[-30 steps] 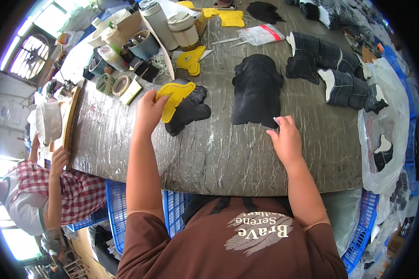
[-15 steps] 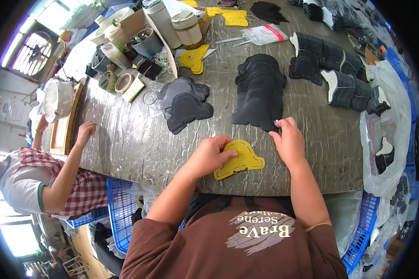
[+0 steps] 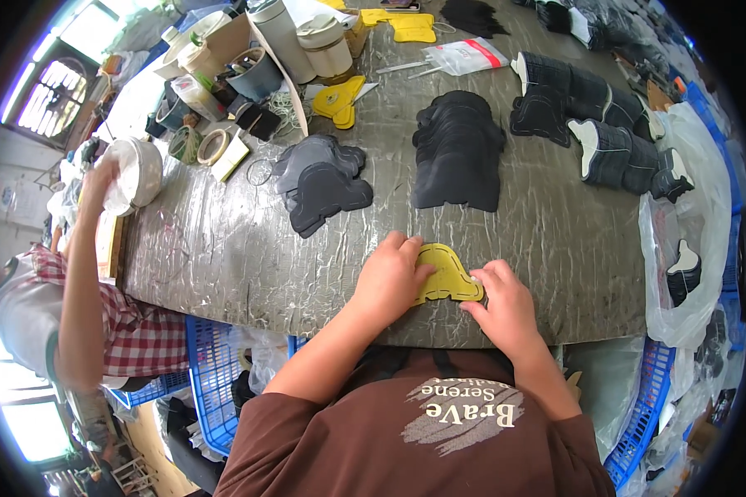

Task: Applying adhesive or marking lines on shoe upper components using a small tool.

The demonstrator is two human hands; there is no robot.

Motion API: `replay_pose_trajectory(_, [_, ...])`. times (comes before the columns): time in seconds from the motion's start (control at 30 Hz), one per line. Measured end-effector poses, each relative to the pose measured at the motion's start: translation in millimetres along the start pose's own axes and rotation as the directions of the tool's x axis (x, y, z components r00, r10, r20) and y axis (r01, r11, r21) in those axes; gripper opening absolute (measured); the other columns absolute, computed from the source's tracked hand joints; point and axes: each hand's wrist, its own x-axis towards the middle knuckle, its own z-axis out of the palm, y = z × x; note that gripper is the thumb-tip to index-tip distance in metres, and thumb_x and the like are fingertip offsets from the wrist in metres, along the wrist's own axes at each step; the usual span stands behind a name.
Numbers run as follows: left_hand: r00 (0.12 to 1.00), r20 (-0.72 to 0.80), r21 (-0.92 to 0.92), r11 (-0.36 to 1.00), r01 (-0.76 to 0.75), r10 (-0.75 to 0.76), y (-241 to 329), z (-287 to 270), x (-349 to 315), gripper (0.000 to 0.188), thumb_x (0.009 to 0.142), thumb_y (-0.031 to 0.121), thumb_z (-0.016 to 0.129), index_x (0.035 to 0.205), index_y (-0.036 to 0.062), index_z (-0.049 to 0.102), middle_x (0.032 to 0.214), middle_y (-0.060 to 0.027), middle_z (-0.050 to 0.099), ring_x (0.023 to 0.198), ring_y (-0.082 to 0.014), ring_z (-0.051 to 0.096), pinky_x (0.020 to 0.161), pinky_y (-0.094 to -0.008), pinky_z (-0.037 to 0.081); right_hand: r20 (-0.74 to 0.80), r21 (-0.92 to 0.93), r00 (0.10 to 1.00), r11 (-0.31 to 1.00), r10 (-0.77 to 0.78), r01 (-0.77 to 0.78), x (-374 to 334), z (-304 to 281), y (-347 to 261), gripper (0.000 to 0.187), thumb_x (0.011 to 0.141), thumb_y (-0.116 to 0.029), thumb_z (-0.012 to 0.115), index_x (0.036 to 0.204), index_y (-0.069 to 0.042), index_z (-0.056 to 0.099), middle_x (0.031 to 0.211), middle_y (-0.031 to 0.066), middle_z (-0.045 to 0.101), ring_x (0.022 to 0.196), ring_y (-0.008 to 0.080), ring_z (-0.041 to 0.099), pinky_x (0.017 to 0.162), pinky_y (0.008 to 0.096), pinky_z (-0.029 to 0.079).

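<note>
Fingers [image 3: 410,247], L+R, grip yllw pc [image 3: 448,272]; tools [image 3: 244,63] in gry tub [image 3: 257,84].

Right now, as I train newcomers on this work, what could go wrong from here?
The yellow piece might shift or bend: the left hand and right hand hold it at its two sides.

The fanned black stack lies just beyond them, so a brushing hand could spread it.

The uneven dark pile to that stack's left could slide if bumped.
</note>
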Motion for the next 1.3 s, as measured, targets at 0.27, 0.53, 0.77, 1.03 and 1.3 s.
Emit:
replay_pose_trajectory(0.27, [0.991, 0.011, 0.057, 0.989, -0.136, 0.136, 9.4, -10.7, -42.9, 0.043, 0.070, 0.010, 0.079, 0.108, -0.0028, 0.063, 0.113, -0.0158, 0.059, 0.103, -0.0360, 0.054, 0.088, -0.0418, 0.047, -0.025, -0.012, 1.000, 1.000, -0.013, 0.013, -4.4, 5.3, 1.7, 0.035, 0.070, -0.011, 0.078, 0.100, -0.004, 0.063, 0.096, 0.0089, 0.056, 0.087, 0.0285, 0.061, 0.072, 0.0399, 0.050])
replay_pose_trajectory(0.53, [0.979, -0.098, 0.038, 0.984, -0.175, 0.178, -0.9, 5.0, -54.5, 0.027, 0.071, 0.002, 0.075, 0.096, -0.0021, 0.068, 0.112, -0.0162, 0.061, 0.095, -0.0340, 0.056, 0.082, -0.0408, 0.049, -0.065, -0.008, 0.997, 0.999, -0.042, 0.042, -4.7, 8.5, -0.4, 0.034, 0.069, -0.011, 0.078, 0.099, -0.005, 0.063, 0.094, 0.0082, 0.054, 0.085, 0.0279, 0.060, 0.071, 0.0393, 0.050])
replay_pose_trajectory(0.77, [0.976, -0.115, 0.012, 0.983, -0.184, 0.185, 0.3, 4.5, -56.5, 0.024, 0.073, 0.000, 0.074, 0.096, -0.0022, 0.068, 0.112, -0.0176, 0.061, 0.093, -0.0347, 0.056, 0.080, -0.0407, 0.049, -0.073, 0.005, 0.997, 0.999, -0.039, 0.040, -5.6, 9.7, 0.3, 0.033, 0.069, -0.011, 0.078, 0.099, -0.005, 0.064, 0.092, 0.0080, 0.055, 0.084, 0.0277, 0.060, 0.070, 0.0390, 0.050])
replay_pose_trajectory(1.03, [0.978, -0.083, 0.061, 0.980, -0.189, 0.194, 7.8, 0.9, -53.7, 0.021, 0.075, 0.000, 0.071, 0.095, -0.0023, 0.066, 0.112, -0.0166, 0.059, 0.093, -0.0346, 0.055, 0.080, -0.0415, 0.048, -0.094, 0.045, 0.995, 0.999, -0.023, 0.027, -4.1, 10.0, 2.5, 0.031, 0.069, -0.010, 0.079, 0.097, -0.004, 0.066, 0.091, 0.0077, 0.057, 0.080, 0.0271, 0.062, 0.067, 0.0382, 0.050])
replay_pose_trajectory(1.3, [0.938, 0.246, 0.405, 0.853, -0.328, 0.243, 32.7, 5.6, -49.6, 0.028, 0.075, 0.006, 0.058, 0.100, -0.0049, 0.062, 0.102, -0.0145, 0.056, 0.094, -0.0292, 0.056, 0.079, -0.0375, 0.049, -0.079, 0.056, 0.997, 0.998, 0.000, 0.005, -2.6, 9.8, 1.2, 0.030, 0.070, -0.010, 0.078, 0.097, -0.005, 0.066, 0.091, 0.0074, 0.058, 0.081, 0.0276, 0.061, 0.069, 0.0386, 0.050])
